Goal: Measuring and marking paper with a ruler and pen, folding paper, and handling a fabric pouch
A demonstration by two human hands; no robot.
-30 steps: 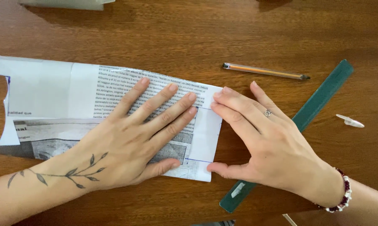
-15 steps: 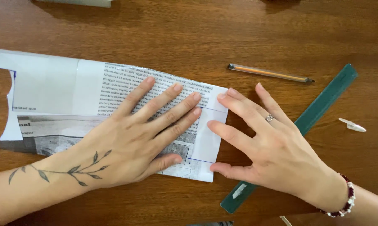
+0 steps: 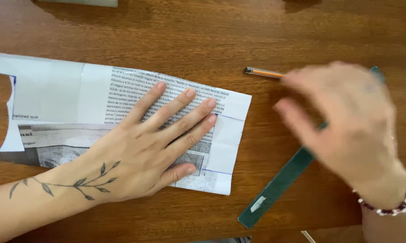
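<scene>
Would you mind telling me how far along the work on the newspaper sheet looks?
Done: the newspaper sheet lies folded flat on the wooden table, with blue pen lines drawn near its right end. In hand: the left hand presses it flat, while the blurred right hand hovers over the green ruler, near the orange pen. Left: the marked end looks uncut; further steps cannot be told.

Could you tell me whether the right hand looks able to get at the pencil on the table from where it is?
Probably yes. The right hand is lifted, blurred, and already overlaps the pencil's far end; nothing lies between them on the table. The left hand stays flat on the newspaper.
</scene>
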